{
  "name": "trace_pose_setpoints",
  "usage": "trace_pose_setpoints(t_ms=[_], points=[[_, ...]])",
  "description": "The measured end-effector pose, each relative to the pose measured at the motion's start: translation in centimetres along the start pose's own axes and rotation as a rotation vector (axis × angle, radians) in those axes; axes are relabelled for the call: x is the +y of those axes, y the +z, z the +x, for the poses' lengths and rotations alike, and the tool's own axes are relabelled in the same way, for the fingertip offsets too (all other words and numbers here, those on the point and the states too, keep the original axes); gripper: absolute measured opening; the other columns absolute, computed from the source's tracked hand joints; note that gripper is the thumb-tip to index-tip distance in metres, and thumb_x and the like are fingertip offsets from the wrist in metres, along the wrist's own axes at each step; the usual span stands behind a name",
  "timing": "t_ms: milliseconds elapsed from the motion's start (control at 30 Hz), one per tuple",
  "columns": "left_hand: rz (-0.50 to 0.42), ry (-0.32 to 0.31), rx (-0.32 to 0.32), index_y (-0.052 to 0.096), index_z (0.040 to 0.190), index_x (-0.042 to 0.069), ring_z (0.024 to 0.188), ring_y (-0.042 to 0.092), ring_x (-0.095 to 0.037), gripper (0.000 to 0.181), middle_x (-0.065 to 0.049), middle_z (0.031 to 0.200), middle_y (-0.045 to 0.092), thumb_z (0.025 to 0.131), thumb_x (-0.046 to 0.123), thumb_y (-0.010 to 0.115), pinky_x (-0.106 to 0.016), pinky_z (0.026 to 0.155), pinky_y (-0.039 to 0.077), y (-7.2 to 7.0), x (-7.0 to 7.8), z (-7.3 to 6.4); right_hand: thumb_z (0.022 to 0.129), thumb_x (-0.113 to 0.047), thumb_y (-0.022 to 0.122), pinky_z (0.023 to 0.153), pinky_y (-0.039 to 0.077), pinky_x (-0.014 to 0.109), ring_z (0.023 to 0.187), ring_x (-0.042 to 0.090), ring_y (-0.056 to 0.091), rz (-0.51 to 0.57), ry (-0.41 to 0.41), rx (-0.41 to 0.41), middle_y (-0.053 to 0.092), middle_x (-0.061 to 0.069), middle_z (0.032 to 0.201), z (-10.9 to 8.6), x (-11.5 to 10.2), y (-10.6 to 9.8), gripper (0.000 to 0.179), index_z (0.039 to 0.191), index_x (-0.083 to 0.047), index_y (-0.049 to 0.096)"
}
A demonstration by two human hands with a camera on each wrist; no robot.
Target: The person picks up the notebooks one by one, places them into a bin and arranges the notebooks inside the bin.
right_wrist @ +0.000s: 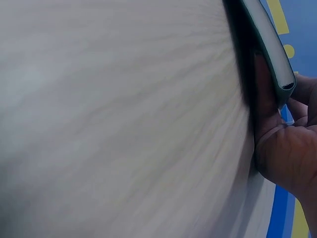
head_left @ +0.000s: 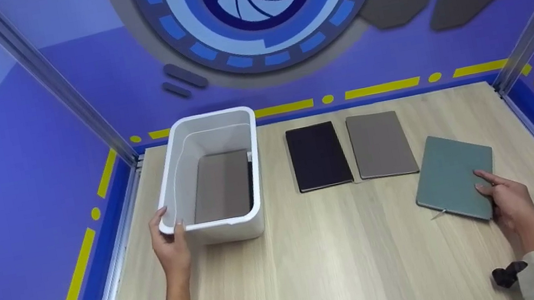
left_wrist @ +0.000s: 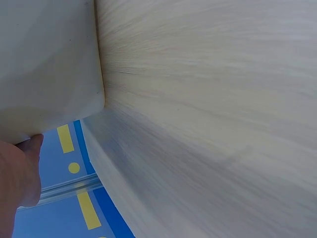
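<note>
A white plastic bin [head_left: 226, 232] stands at the left of the table, its near left corner gripped at the rim by my left hand [head_left: 171, 255]. The left wrist view has the bin's outer wall [left_wrist: 49, 64] and part of that hand [left_wrist: 17, 173]. Inside lies a brown-grey notebook [head_left: 224, 185], with a dark edge showing along its right side. At the right, my right hand [head_left: 513, 200] pinches a green notebook [head_left: 452, 172] by its right edge. In the right wrist view, one digit reaches beneath the notebook [right_wrist: 271, 47], whose near edge is raised off the table.
A black notebook [head_left: 319, 156] and a taupe notebook [head_left: 381, 144] lie side by side on the wooden table [head_left: 341, 258], between bin and green notebook. A blue-purple wall [head_left: 289, 88] backs the table, with side panels left and right.
</note>
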State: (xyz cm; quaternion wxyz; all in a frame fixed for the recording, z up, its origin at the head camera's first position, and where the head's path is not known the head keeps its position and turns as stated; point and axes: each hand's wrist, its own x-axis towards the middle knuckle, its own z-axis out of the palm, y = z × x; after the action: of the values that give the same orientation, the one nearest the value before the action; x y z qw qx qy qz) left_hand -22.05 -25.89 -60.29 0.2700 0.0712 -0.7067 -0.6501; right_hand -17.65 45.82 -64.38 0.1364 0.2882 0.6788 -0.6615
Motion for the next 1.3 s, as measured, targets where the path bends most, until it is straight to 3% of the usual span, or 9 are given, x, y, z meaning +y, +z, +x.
trace_pose_setpoints(t_ms=[367, 700, 767, 833, 900, 967, 1033, 1133, 1300], points=[[0.015, 0.009, -0.026, 0.050, 0.149, 0.002, 0.122, 0.057, -0.018, 0.051, -0.023, 0.145, 0.056, 0.100, -0.003, 0.058, -0.013, 0.096, 0.047, -0.12, 0.00, -0.06, 0.108, -0.034, 0.062, 0.133, 0.013, 0.051, 0.166, 0.030, -0.002, 0.047, 0.009, 0.015, -0.020, -0.004, 0.176, 0.13, -0.01, 0.07, 0.069, 0.166, -0.040, 0.024], [-0.004, 0.002, -0.014, 0.052, 0.148, 0.002, 0.116, 0.060, -0.013, 0.050, -0.022, 0.137, 0.058, 0.099, -0.003, 0.060, -0.015, 0.093, 0.049, -0.02, -0.18, 0.12, 0.109, -0.034, 0.060, 0.133, 0.014, 0.050, 0.165, 0.030, -0.003, 0.027, 0.000, 0.001, -0.020, -0.005, 0.175, 0.05, -0.08, -0.02, 0.069, 0.166, -0.040, 0.022], [-0.002, 0.008, -0.015, 0.052, 0.148, 0.002, 0.113, 0.060, -0.011, 0.050, -0.022, 0.136, 0.058, 0.099, -0.002, 0.060, -0.015, 0.092, 0.050, -0.08, -0.19, 0.02, 0.109, -0.035, 0.060, 0.132, 0.018, 0.047, 0.165, 0.029, -0.002, 0.010, 0.001, 0.004, -0.019, -0.004, 0.176, -0.05, -0.16, 0.00, 0.069, 0.166, -0.040, 0.022], [-0.002, 0.013, -0.013, 0.052, 0.147, 0.002, 0.112, 0.060, -0.010, 0.049, -0.021, 0.135, 0.059, 0.099, -0.002, 0.060, -0.015, 0.091, 0.050, -0.17, -0.22, -0.01, 0.108, -0.036, 0.062, 0.126, 0.038, 0.038, 0.166, 0.030, 0.000, 0.006, 0.002, 0.005, -0.018, -0.004, 0.176, -0.08, -0.18, 0.02, 0.070, 0.166, -0.040, 0.023], [0.001, 0.016, -0.012, 0.052, 0.147, 0.002, 0.112, 0.060, -0.008, 0.049, -0.020, 0.135, 0.059, 0.099, -0.002, 0.060, -0.014, 0.091, 0.050, -0.16, -0.17, -0.03, 0.107, -0.038, 0.063, 0.111, 0.051, 0.026, 0.166, 0.031, 0.003, -0.001, 0.001, 0.002, -0.017, -0.003, 0.176, -0.11, -0.16, -0.01, 0.071, 0.166, -0.040, 0.023], [-0.001, 0.018, -0.014, 0.052, 0.147, 0.002, 0.112, 0.060, -0.009, 0.049, -0.020, 0.136, 0.059, 0.099, -0.002, 0.061, -0.015, 0.091, 0.050, -0.16, -0.16, 0.03, 0.107, -0.038, 0.064, 0.109, 0.052, 0.025, 0.166, 0.031, 0.005, 0.001, 0.001, 0.000, -0.017, -0.002, 0.176, -0.14, -0.15, -0.02, 0.072, 0.167, -0.039, 0.023], [0.002, 0.024, -0.013, 0.052, 0.147, 0.001, 0.112, 0.061, -0.008, 0.049, -0.021, 0.135, 0.059, 0.099, -0.001, 0.061, -0.015, 0.091, 0.050, -0.09, -0.15, 0.08, 0.107, -0.039, 0.064, 0.119, 0.046, 0.032, 0.166, 0.031, 0.004, 0.013, 0.000, -0.001, -0.017, -0.002, 0.176, -0.17, -0.14, 0.01, 0.073, 0.167, -0.039, 0.023], [0.006, 0.032, -0.011, 0.052, 0.147, 0.001, 0.111, 0.060, -0.009, 0.049, -0.023, 0.136, 0.058, 0.099, -0.002, 0.061, -0.015, 0.091, 0.049, -0.05, -0.23, 0.11, 0.106, -0.039, 0.065, 0.132, 0.019, 0.047, 0.166, 0.031, 0.000, 0.027, -0.002, -0.002, -0.018, -0.003, 0.176, -0.13, -0.13, 0.06, 0.073, 0.167, -0.038, 0.023], [0.004, 0.035, -0.005, 0.052, 0.147, 0.000, 0.116, 0.059, -0.014, 0.049, -0.024, 0.139, 0.058, 0.099, -0.003, 0.060, -0.013, 0.094, 0.048, -0.07, -0.30, 0.04, 0.107, -0.038, 0.063, 0.133, 0.014, 0.051, 0.166, 0.031, -0.002, 0.025, -0.003, -0.009, -0.019, -0.002, 0.176, -0.05, -0.09, 0.06, 0.072, 0.167, -0.038, 0.022]])
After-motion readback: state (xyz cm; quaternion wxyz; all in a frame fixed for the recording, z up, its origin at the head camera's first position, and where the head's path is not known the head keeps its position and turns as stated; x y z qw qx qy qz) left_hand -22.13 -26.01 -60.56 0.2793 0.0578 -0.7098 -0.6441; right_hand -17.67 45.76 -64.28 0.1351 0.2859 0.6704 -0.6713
